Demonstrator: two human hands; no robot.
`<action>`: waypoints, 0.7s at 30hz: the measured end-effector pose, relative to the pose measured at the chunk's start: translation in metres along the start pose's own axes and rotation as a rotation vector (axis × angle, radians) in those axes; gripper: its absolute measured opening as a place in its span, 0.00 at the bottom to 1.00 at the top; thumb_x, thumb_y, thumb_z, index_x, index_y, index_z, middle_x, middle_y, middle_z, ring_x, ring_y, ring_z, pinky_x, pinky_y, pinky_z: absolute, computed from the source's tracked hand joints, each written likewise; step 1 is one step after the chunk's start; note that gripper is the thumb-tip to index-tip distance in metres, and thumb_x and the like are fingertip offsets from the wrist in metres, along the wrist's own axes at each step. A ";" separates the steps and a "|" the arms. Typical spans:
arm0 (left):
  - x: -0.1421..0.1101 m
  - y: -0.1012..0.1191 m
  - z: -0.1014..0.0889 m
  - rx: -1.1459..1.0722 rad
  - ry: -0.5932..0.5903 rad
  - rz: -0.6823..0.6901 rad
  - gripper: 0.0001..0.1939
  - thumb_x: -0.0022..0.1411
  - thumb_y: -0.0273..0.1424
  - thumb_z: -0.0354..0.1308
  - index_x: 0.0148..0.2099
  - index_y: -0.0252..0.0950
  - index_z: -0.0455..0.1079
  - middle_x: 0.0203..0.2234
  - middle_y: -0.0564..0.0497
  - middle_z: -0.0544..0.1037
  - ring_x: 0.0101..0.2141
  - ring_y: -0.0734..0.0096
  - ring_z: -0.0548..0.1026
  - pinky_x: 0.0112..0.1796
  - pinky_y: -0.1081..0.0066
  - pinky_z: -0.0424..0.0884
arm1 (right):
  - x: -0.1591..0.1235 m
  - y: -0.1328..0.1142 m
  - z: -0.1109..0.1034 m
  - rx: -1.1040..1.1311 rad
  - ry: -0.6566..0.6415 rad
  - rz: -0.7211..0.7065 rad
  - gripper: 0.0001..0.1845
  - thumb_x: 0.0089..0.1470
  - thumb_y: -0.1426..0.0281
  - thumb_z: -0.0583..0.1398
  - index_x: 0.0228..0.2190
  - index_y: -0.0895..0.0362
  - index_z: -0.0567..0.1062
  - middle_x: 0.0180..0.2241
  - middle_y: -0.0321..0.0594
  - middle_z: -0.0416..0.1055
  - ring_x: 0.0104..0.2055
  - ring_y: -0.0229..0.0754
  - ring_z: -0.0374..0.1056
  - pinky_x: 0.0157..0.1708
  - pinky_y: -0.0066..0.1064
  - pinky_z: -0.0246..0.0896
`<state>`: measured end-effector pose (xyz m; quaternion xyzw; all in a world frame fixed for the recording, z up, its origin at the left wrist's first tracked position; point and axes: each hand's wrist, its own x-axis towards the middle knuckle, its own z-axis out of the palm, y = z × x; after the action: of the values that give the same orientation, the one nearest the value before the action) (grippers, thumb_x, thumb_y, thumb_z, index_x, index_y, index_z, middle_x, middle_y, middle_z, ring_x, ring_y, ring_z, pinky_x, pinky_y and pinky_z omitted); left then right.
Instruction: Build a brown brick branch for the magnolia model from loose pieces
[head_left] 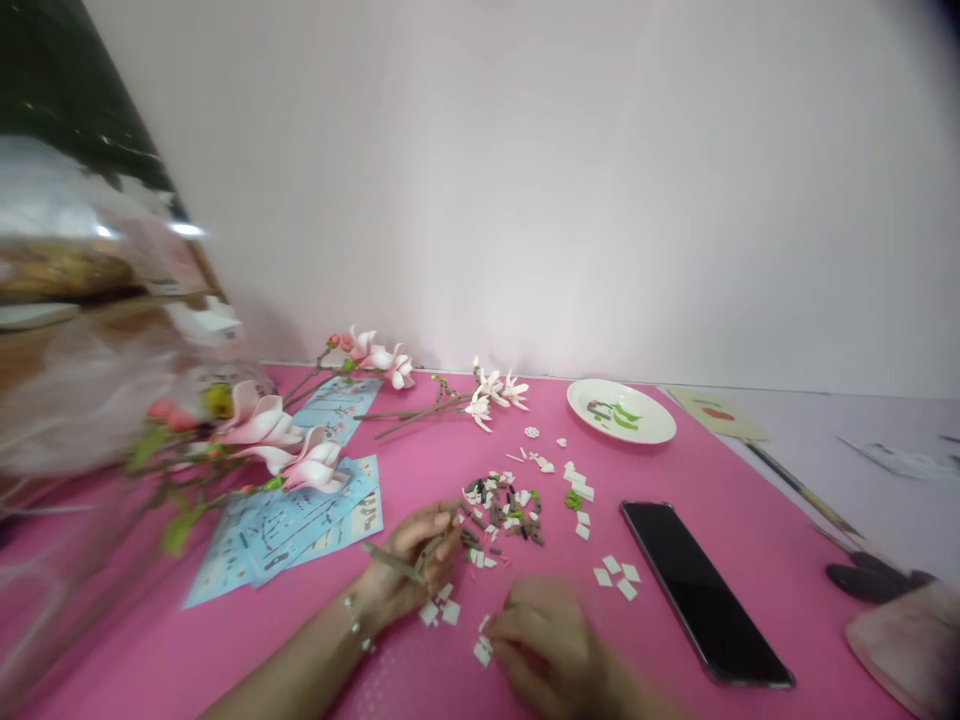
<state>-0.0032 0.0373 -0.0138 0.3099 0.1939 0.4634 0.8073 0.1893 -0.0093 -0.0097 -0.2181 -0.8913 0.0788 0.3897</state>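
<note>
My left hand (426, 548) is closed around a greyish-brown toy-brick branch (391, 562), whose end juts out to the left past the wrist. Low in the view, my right hand (551, 640) is slightly blurred, its fingers curled together beside several small white tiles (482, 652). Whatever it may hold is hidden. More white tiles (450, 612) lie just below my left hand. Beyond both hands spreads a loose pile of small brown, white and green brick pieces (501, 510). Further white tiles (616, 577) lie to the right of the pile.
Built pink magnolia branches (262, 430) lie left, over blue instruction sheets (300, 525). Towards the wall is a white-flowered branch (427, 408). A white plate (658, 424) with green pieces stands back right. A black phone (705, 590) lies right on the pink mat (420, 675).
</note>
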 end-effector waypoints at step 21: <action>0.004 0.003 -0.009 -0.185 0.058 0.048 0.11 0.56 0.30 0.60 0.28 0.35 0.60 0.14 0.62 0.61 0.11 0.86 0.55 0.13 0.82 0.50 | 0.012 0.041 -0.025 -0.419 -0.189 0.462 0.09 0.58 0.71 0.55 0.30 0.54 0.75 0.30 0.41 0.72 0.28 0.42 0.67 0.25 0.30 0.54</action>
<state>-0.0086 0.0444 -0.0182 0.2250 0.1663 0.5073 0.8151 0.2134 0.0321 0.0025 -0.4818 -0.8472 0.0001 0.2238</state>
